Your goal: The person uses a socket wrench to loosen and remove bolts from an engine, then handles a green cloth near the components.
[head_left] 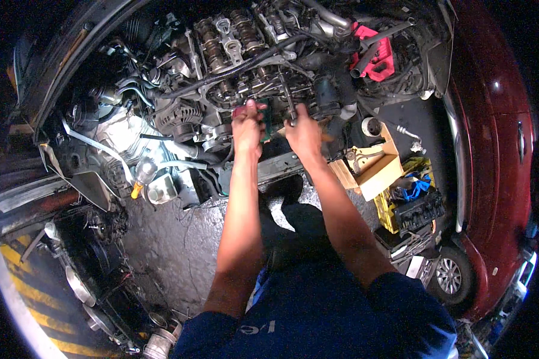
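Both arms reach forward over an open engine (230,45) with its camshafts exposed. My left hand (249,128) is at the engine's near edge, its fingers curled around a small red and green box (266,119); part of the box is hidden behind the fingers. To its right, my right hand (303,134) is closed round the near end of a long, slim metal tool (286,90). The tool's shaft points away from me into the engine, and its far tip is hard to make out. A black ribbed hose (239,67) crosses just beyond both hands.
At right stand an open cardboard box (380,176) with parts and a yellow crate (389,209) near a dark red car (497,179). A pink-red tray (374,57) lies at the engine's far right. A lit work lamp (145,170) sits at left; removed parts (90,269) lie lower left.
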